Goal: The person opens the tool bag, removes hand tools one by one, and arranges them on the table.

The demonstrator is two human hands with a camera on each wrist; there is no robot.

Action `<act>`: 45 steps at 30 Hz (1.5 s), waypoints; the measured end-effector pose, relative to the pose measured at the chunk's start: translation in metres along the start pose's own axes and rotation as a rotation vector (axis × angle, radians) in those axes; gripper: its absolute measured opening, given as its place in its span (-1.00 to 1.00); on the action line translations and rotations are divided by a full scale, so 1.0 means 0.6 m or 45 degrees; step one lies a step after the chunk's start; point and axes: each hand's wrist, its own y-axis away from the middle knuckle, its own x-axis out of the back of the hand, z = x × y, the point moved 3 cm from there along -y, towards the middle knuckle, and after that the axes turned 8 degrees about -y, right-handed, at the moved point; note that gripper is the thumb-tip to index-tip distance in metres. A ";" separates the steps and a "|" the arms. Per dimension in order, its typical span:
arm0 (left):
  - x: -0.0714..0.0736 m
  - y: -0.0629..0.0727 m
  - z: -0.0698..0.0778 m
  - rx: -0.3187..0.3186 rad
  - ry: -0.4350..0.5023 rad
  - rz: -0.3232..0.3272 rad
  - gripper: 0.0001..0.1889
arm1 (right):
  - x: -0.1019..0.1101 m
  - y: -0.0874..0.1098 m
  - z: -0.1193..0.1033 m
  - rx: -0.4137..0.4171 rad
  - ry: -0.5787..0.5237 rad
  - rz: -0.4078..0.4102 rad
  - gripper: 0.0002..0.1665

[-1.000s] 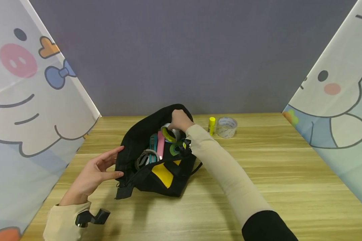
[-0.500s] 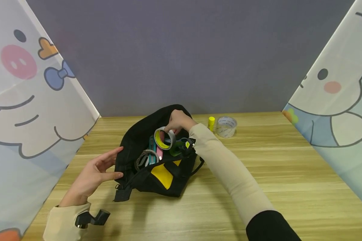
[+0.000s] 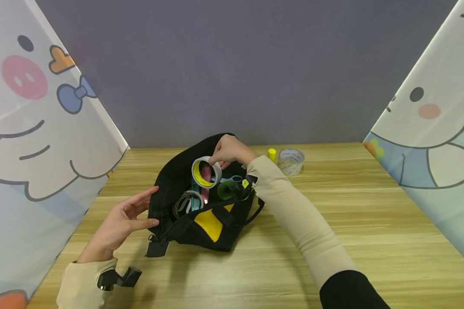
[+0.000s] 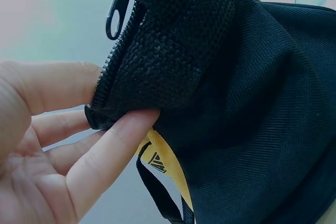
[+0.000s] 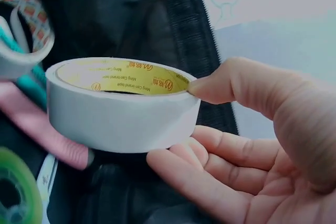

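Note:
My right hand (image 3: 232,150) pinches a roll of white tape (image 5: 123,121) by its rim, thumb on top and fingers below. In the right wrist view its yellow printed inner core faces up. The roll is over the mouth of a zippered black bag (image 3: 216,236) with yellow patches. My left hand (image 3: 120,223) holds the bag's left end; in the left wrist view thumb and fingers grip the fabric beside the zip. Inside the bag lie a teal cutter (image 3: 195,201), a pink stick-like item (image 5: 42,127), blue-handled scissors (image 3: 236,178), a green tape roll (image 5: 23,182) and another roll (image 5: 37,19).
On the wooden table (image 3: 371,206) behind the right forearm stand a yellow glue stick (image 3: 272,154) and a roll of clear tape (image 3: 291,163). A grey panel (image 3: 232,73) closes the back, with cartoon-printed panels (image 3: 31,128) at both sides.
My right hand has lifted the white tape roll from deeper in the bag up toward its mouth and slightly left. The scissors are now more exposed. My left hand has stayed in place.

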 end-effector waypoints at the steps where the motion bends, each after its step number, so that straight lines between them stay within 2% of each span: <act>1: 0.000 -0.001 0.000 -0.004 -0.001 -0.002 -0.20 | 0.002 0.002 -0.001 -0.001 -0.026 -0.001 -0.81; 6: -0.001 -0.003 0.001 -0.013 -0.008 -0.010 -0.19 | 0.015 0.012 -0.009 0.016 -0.134 0.005 -0.77; 12: 0.000 -0.002 -0.001 -0.007 -0.021 -0.010 -0.19 | 0.026 0.025 -0.010 0.032 -0.170 0.002 -0.78; 21: 0.002 -0.001 -0.002 0.001 -0.014 -0.021 -0.19 | 0.047 0.056 -0.003 0.107 -0.302 0.068 -0.76; 31: 0.002 0.001 -0.003 0.012 0.008 -0.020 -0.19 | 0.070 0.079 0.028 0.140 -0.471 0.160 -0.73; 40: 0.001 0.000 -0.005 0.017 0.009 -0.025 -0.19 | 0.098 0.120 0.053 0.212 -0.632 0.255 -0.73; 45: 0.003 0.001 -0.005 0.048 -0.011 -0.015 -0.19 | 0.112 0.134 0.070 0.248 -0.742 0.279 -0.69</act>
